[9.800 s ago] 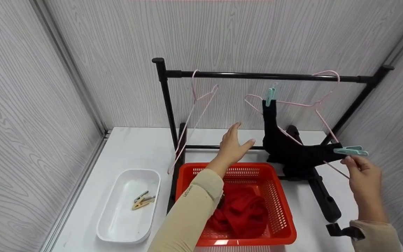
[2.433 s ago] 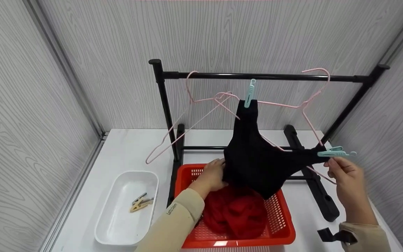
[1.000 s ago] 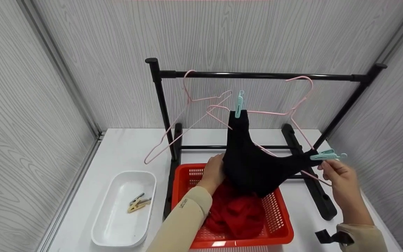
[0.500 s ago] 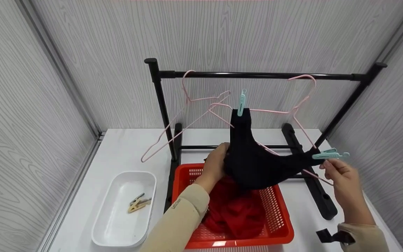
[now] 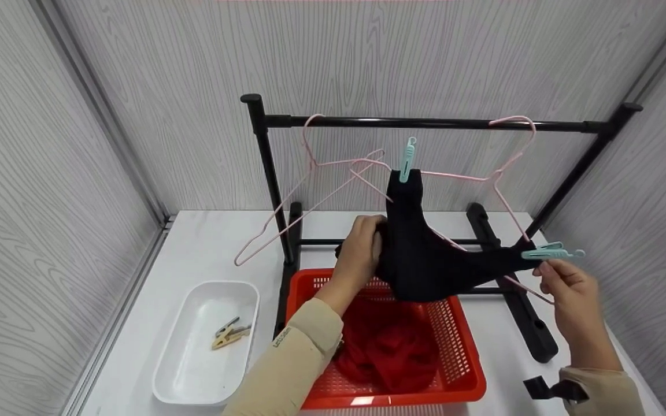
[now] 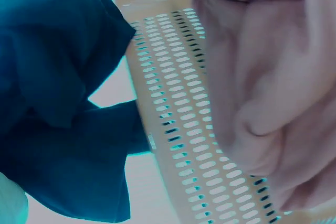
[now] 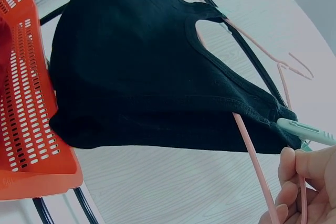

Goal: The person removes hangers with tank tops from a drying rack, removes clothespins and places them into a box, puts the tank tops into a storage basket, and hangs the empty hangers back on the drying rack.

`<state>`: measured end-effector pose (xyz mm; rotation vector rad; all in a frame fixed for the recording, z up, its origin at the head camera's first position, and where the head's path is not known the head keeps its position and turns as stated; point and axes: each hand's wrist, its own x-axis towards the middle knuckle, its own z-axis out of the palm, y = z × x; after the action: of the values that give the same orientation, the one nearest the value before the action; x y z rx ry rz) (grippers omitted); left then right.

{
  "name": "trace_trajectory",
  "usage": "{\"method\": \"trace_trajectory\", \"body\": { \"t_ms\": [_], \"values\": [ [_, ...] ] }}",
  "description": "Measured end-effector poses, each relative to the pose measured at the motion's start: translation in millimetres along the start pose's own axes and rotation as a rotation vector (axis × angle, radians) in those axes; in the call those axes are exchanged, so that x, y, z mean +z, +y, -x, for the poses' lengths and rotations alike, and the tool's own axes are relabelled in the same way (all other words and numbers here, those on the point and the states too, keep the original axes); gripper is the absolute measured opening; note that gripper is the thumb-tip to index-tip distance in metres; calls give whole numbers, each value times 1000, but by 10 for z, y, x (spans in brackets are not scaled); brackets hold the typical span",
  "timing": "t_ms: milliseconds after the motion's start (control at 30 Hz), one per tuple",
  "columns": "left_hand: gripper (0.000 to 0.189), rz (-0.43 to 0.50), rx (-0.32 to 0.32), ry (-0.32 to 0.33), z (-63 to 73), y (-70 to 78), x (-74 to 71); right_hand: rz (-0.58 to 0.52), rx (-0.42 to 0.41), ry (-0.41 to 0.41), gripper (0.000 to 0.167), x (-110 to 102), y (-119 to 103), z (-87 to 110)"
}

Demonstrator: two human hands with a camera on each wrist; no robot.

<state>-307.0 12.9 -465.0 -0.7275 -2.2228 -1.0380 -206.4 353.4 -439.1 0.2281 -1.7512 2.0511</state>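
Note:
A black tank top (image 5: 425, 260) hangs on a pink hanger (image 5: 454, 175), held by a mint clothespin (image 5: 408, 159) at the left strap and another clothespin (image 5: 547, 252) at the right one. My left hand (image 5: 359, 254) grips the bunched left side of the top above the basket; its fingers are partly hidden. With thumb and fingers, my right hand (image 7: 310, 182) pinches the hanger's wire end beside the right clothespin. The hanger's hook sits at the rack's rail (image 5: 402, 123). In the left wrist view the top (image 6: 52, 66) drapes beside the basket wall (image 6: 178, 108).
A red perforated basket (image 5: 472, 370) with red cloth (image 5: 396, 352) stands below the top. A second pink hanger (image 5: 278, 234) hangs left on the rail. The white tray (image 5: 194, 384) at left holds a few clothespins (image 5: 230, 335).
Earlier my left hand was apart from the top with fingers spread; since then it grips the top. Lately it rises, lifting the fabric's lower edge. My right hand keeps its hold, shifting slightly.

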Motion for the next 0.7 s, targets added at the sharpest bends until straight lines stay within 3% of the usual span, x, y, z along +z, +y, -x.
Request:
{"method": "trace_trajectory", "body": {
  "t_ms": [167, 367, 700],
  "values": [
    [23, -4, 41, 67, -78, 98, -72, -4, 0, 15, 24, -5, -10, -10],
    [23, 21, 56, 73, -111, 203, -147, 1, 2, 6, 21, -21, 1, -15],
    [18, 155, -142, -49, -27, 256, -139, 11, 14, -8, 22, -21, 30, -20]
  ]
}}
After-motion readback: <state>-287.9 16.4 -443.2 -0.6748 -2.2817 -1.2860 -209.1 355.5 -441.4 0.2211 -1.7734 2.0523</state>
